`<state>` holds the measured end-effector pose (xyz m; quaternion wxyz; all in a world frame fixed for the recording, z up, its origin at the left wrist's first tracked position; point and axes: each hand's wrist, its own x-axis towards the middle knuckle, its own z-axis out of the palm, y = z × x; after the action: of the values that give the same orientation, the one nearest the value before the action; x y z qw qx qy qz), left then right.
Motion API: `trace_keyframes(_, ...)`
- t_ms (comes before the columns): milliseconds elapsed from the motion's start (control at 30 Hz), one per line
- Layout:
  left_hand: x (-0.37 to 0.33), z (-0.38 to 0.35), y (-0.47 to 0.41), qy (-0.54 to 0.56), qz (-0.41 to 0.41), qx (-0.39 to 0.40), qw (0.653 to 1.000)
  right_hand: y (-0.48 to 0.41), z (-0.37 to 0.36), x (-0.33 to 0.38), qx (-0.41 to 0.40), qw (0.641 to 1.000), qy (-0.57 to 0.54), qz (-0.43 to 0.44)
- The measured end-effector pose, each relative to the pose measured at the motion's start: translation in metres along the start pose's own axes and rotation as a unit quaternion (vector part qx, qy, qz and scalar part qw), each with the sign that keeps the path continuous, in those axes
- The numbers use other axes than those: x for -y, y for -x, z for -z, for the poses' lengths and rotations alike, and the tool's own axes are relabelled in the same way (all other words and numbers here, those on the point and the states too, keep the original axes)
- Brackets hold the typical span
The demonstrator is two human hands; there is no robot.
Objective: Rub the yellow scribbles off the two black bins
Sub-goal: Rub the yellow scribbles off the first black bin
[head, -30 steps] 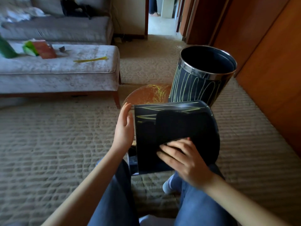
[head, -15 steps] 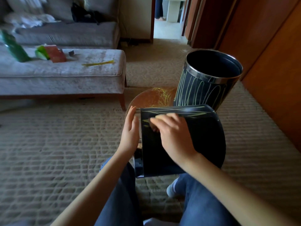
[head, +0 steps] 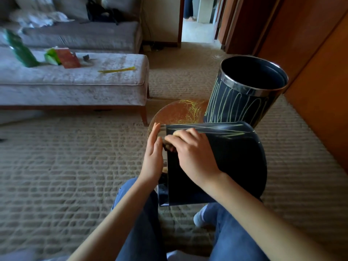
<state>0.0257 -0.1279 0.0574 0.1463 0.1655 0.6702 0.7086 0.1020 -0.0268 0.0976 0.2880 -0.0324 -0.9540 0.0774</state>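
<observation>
At centre frame the near bin (head: 235, 162) lies on its side over our knees, yellow lines (head: 216, 129) along its upper edge. Our left hand (head: 153, 157) lies flat, fingers straight, against its left end; our right hand (head: 190, 153) curls round a pale wad (head: 176, 133) pressed at its upper left. We judge a hard stroke could roll the bin off our knees if the flat hand slips, or squeeze the wad out. Upper right, the far bin (head: 244, 102) stands scribbled, close enough to be knocked

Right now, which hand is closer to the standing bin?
Right. The right hand presses the lying bin, near the standing bin; the left hand touches the lying bin's rim, farther left.
</observation>
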Motion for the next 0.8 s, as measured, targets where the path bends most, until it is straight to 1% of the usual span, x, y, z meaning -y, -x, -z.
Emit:
trace_keyframes(133,-0.001,0.0,0.005,-0.022,-0.02,0.006,1.0,-0.035,-0.008,-0.013,0.04,0.997,0.032,-0.053)
trace_keyframes(200,-0.004,0.001,0.009,-0.036,-0.021,0.017,0.999,-0.043,-0.003,-0.023,0.041,0.997,0.029,-0.062)
trace_keyframes(267,-0.003,0.004,0.009,-0.035,-0.008,0.011,0.999,-0.036,0.016,-0.036,0.015,0.997,0.006,-0.071)
trace_keyframes(333,-0.003,0.007,0.0,-0.04,0.036,-0.008,0.999,-0.015,0.044,-0.052,-0.034,0.994,-0.016,-0.098)
trace_keyframes(433,-0.004,0.004,-0.023,-0.051,0.112,-0.027,0.992,0.027,0.086,-0.083,-0.095,0.976,-0.006,-0.195)
trace_keyframes(500,-0.004,-0.001,-0.036,-0.067,0.135,-0.044,0.988,0.052,0.101,-0.11,-0.114,0.955,-0.008,-0.275)
trace_keyframes(533,-0.003,-0.001,-0.041,-0.068,0.136,-0.046,0.987,0.062,0.105,-0.121,-0.115,0.946,-0.012,-0.304)
trace_keyframes(600,-0.003,-0.003,-0.048,-0.045,0.13,-0.054,0.989,0.078,0.109,-0.136,-0.102,0.936,-0.028,-0.336)
trace_keyframes(700,-0.006,-0.003,-0.057,-0.04,0.139,-0.056,0.988,0.092,0.11,-0.146,-0.055,0.922,-0.098,-0.372)
trace_keyframes(733,-0.007,-0.003,-0.059,-0.041,0.138,-0.05,0.988,0.095,0.11,-0.146,-0.043,0.92,-0.123,-0.369)
trace_keyframes(800,-0.009,-0.001,-0.061,-0.042,0.131,-0.028,0.99,0.096,0.11,-0.139,-0.037,0.931,-0.16,-0.326)
